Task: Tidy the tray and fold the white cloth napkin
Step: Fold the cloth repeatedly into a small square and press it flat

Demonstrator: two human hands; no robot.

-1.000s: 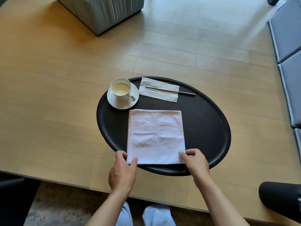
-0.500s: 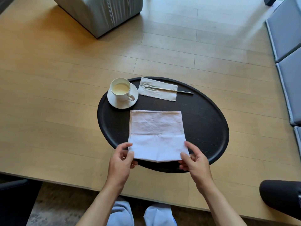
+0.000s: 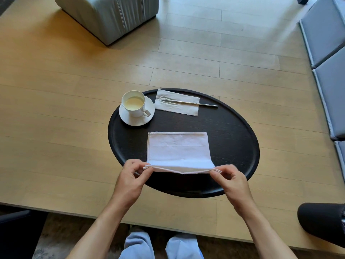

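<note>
Hands pinch the white cloth napkin by its two near corners: the left hand grips the left one between thumb and fingers, the right hand the right one, and the near edge is lifted off the black tray while the far part lies flat on the tray's middle. At the tray's far left stands a cup of pale drink on a saucer. Just right of the saucer lies a paper napkin with a metal utensil across it.
</note>
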